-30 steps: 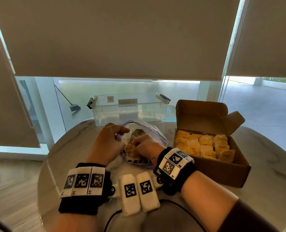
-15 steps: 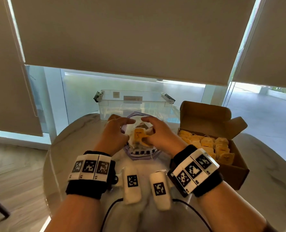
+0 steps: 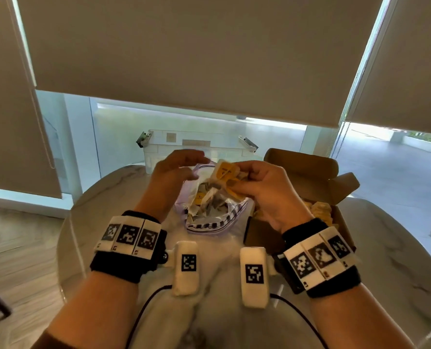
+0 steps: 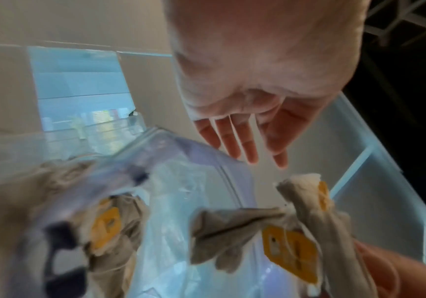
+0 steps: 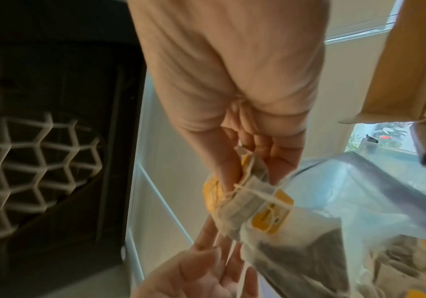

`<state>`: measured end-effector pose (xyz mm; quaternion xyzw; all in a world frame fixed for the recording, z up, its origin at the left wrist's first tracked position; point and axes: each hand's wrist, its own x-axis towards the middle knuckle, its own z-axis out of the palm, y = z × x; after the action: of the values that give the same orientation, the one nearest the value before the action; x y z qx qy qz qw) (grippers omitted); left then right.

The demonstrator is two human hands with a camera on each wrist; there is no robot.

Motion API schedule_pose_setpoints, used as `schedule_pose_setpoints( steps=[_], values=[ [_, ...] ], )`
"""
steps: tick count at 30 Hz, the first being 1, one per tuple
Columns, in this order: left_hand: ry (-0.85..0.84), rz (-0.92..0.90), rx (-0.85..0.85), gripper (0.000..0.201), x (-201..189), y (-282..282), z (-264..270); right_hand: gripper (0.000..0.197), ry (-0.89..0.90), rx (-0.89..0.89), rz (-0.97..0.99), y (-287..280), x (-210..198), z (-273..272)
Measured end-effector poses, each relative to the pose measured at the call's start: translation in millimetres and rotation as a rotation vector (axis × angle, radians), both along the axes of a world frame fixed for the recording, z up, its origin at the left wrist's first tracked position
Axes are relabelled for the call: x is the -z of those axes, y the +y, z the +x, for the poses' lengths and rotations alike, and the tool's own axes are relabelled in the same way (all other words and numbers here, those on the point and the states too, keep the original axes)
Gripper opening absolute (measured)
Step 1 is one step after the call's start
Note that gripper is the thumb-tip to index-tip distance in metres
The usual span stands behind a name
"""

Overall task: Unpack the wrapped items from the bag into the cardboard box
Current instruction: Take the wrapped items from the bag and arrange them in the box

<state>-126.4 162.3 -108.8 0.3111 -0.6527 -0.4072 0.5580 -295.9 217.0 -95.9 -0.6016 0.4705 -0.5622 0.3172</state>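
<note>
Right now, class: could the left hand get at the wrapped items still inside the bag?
Probably yes. The left hand hovers open over the bag, whose mouth gapes upward. The right hand holds its items off to the side.

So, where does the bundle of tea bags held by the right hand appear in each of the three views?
Head: bundle of tea bags at upper centre, pinched by the right hand.
Left wrist: lower right, below the open left hand.
Right wrist: centre, under the fingers.
Shared landmark: the clear plastic bag.

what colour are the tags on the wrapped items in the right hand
Yellow tags on pale wrapped items; clearest in the right wrist view.
</note>
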Motion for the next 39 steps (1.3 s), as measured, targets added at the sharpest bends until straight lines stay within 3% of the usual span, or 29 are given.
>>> schedule_pose_setpoints(
  steps=[4, 7, 9, 10, 13, 17, 21, 24, 29, 33, 39],
  values=[
    [-0.125, -0.022, 0.202, 0.021, -16.9, 19.1, -30.2, 0.026, -0.228, -0.009, -0.027, 11.2, -5.5, -22.0],
    [-0.252, 0.07, 0.364, 0.06, -22.4, 23.6, -52.2, 0.029, -0.35, 0.0, -0.033, 11.6, -8.7, -33.3],
    [-0.297, 0.118, 0.435, 0.074, -28.3, 26.1, -63.5, 0.029, -0.447, -0.002, -0.028, 12.5, -10.5, -39.3],
    [-0.316, 0.129, 0.448, 0.069, -30.7, 28.7, -67.0, 0.03, -0.491, -0.003, -0.025, 13.1, -11.1, -42.6],
    [-0.344, 0.146, 0.5, 0.022, -30.4, 25.6, -72.5, 0.035, -0.551, 0.021, -0.033, 13.8, -12.6, -52.8],
    [-0.124, 0.315, 0.588, 0.025, -21.6, 11.1, -76.3, 0.033, -0.59, 0.053, -0.013, 13.0, -11.6, -62.0],
    [0.174, 0.497, 0.751, 0.041, -10.4, 7.1, -73.6, 0.032, -0.46, 0.03, 0.071, 14.7, -10.8, -60.6],
    [0.291, 0.538, 0.831, 0.048, -6.6, 9.5, -72.0, 0.033, -0.306, 0.037, 0.093, 14.0, -10.6, -52.5],
    [0.236, 0.456, 0.681, 0.039, -2.7, 13.2, -76.0, 0.046, -0.024, 0.124, -0.031, 14.9, -4.9, -36.7],
    [0.348, 0.466, 0.574, 0.02, -0.5, 10.3, -78.1, 0.056, 0.08, 0.196, -0.143, 10.7, -1.0, -29.9],
    [0.446, 0.468, 0.492, 0.017, 3.4, 4.0, -78.2, 0.043, 0.238, 0.347, -0.173, 5.2, 6.8, -30.7]
  ],
)
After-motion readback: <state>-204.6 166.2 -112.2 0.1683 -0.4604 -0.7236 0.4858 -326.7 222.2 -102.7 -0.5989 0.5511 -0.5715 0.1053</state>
